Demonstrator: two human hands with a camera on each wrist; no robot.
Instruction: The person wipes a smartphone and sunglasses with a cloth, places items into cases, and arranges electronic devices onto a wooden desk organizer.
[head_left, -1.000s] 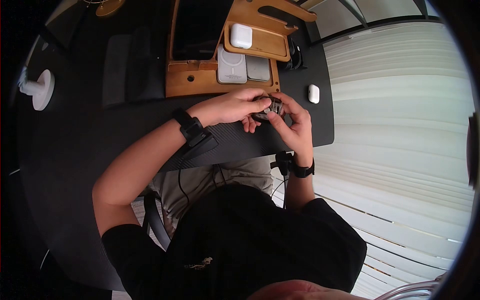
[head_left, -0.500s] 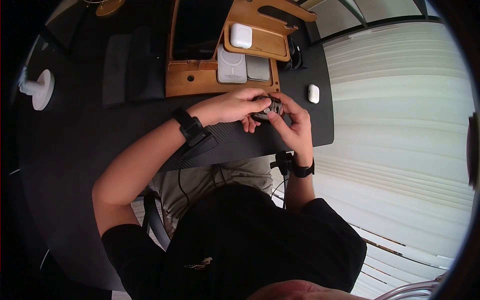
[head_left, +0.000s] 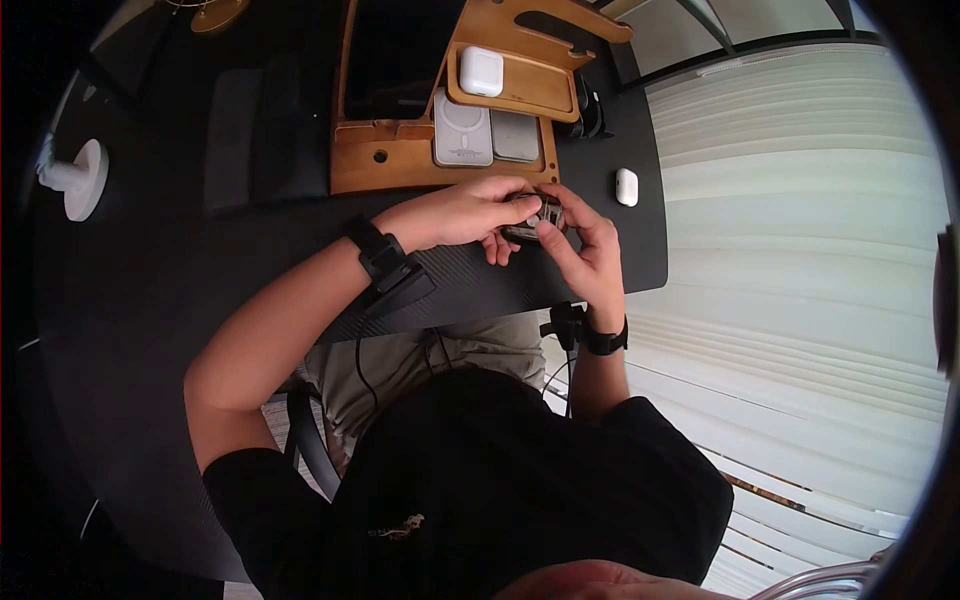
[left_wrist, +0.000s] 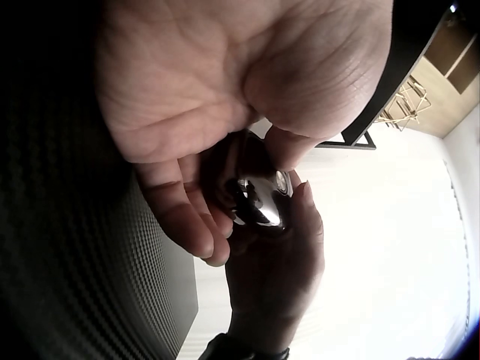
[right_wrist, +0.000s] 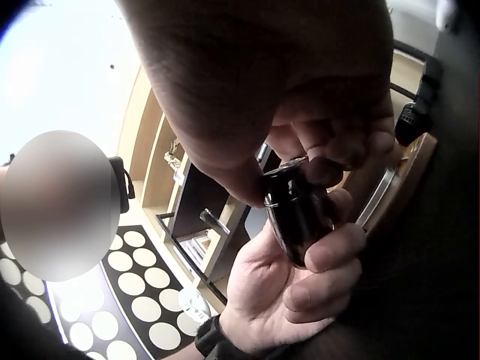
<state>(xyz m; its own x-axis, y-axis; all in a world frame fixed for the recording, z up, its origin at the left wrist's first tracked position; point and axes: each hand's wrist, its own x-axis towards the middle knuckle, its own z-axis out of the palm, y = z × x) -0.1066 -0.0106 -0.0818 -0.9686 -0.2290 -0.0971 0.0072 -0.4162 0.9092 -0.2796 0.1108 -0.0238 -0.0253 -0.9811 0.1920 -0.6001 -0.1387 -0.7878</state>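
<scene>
Both hands hold a small, glossy, dark rounded case (head_left: 552, 214) above the front of the black desk. My left hand (head_left: 478, 213) grips it from the left, its thumb lying over the top face. From the right, my right hand (head_left: 590, 255) pinches it between thumb and fingers. In the left wrist view the case (left_wrist: 262, 199) has a mirror-like curved side. The right wrist view shows the case (right_wrist: 291, 225) with a seam near its upper end, left fingers wrapped round its lower part. Fingers hide much of it.
Behind the hands stands a wooden organizer (head_left: 365, 172) bearing a dark tablet (head_left: 400, 60), a white box-like case (head_left: 482, 71), a white charging pad (head_left: 463, 130) and a grey square (head_left: 516, 136). A white oval case (head_left: 627, 187) lies to the right. Far left is a white round-based stand (head_left: 87, 180).
</scene>
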